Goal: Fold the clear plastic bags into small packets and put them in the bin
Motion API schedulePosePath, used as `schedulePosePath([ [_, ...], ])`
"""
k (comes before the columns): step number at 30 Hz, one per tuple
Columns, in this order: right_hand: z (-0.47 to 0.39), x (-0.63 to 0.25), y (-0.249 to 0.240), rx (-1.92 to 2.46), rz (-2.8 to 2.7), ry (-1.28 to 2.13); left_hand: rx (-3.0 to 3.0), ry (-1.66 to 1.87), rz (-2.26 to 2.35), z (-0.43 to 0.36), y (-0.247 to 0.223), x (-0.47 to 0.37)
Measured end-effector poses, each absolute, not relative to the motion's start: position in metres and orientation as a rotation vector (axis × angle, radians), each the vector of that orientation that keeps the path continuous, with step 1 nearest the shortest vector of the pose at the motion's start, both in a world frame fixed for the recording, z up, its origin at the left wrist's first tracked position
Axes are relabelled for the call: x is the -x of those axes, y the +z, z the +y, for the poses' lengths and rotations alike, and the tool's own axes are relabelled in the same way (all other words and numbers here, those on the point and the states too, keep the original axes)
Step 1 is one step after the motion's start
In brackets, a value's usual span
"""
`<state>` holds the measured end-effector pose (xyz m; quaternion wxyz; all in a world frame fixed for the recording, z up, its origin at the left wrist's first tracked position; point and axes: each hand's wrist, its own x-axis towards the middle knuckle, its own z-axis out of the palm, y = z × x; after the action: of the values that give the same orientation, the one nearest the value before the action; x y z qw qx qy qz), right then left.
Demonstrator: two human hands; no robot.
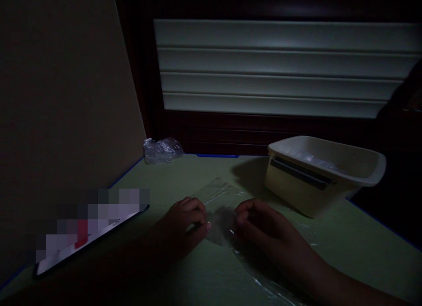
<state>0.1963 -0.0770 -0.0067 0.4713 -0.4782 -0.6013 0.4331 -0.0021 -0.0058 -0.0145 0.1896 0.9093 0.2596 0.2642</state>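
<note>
On a green table (198,169): clear plastic (219,229), pinched at two spots.
At right, a big pale tub (293,196) with shiny stuff (311,158) inside. At left, a flat screen (62,256), partly hidden by blocks. In the middle, the plastic, low over the table; too dark to tell one piece from more. Far back at left, a crumpled bag (163,151). Left hand (186,222) and right hand (263,222) on either side of the plastic, close, not touching. Fingers (194,204) of both nearly closed, nipping the plastic; too dim to tell how hard. Likely step: working the thin plastic with both hands. Best next: light, steady pinches, no hard tugs.
</note>
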Motion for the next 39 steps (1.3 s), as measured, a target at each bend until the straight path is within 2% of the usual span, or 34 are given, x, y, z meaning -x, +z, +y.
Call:
schedulePosePath([
  [5, -0.082, -0.203, -0.002, 1.184, -1.808, 0.36, -2.611, 0.788, 0.807, -0.004, -0.019, 0.001],
  [7, -0.085, -0.204, 0.002, 1.074, -1.985, 0.228, -2.666, 0.816, 0.874, -0.003, -0.018, 0.001],
  [13, -0.09, -0.197, 0.005, 1.155, -2.36, 0.255, -2.994, 0.943, 0.898, -0.013, -0.008, 0.001],
  [17, -0.091, -0.194, 0.002, 1.297, -2.407, 0.26, -3.169, 0.616, 0.686, -0.032, -0.003, -0.002],
  [20, -0.091, -0.195, 0.004, 1.344, -2.402, 0.236, -3.144, 0.477, 0.701, -0.04, -0.003, -0.003],
  [27, -0.09, -0.197, 0.013, 1.336, -2.549, 0.266, -3.068, 0.814, 0.69, -0.039, -0.004, -0.001],
  [33, -0.084, -0.199, 0.015, 1.364, -2.649, 0.374, -3.129, 0.8, 0.683, -0.039, -0.004, -0.001],
  [39, -0.078, -0.217, 0.021, 1.543, -2.593, 0.321, -3.134, 0.731, 0.696, -0.038, -0.001, -0.003],
])
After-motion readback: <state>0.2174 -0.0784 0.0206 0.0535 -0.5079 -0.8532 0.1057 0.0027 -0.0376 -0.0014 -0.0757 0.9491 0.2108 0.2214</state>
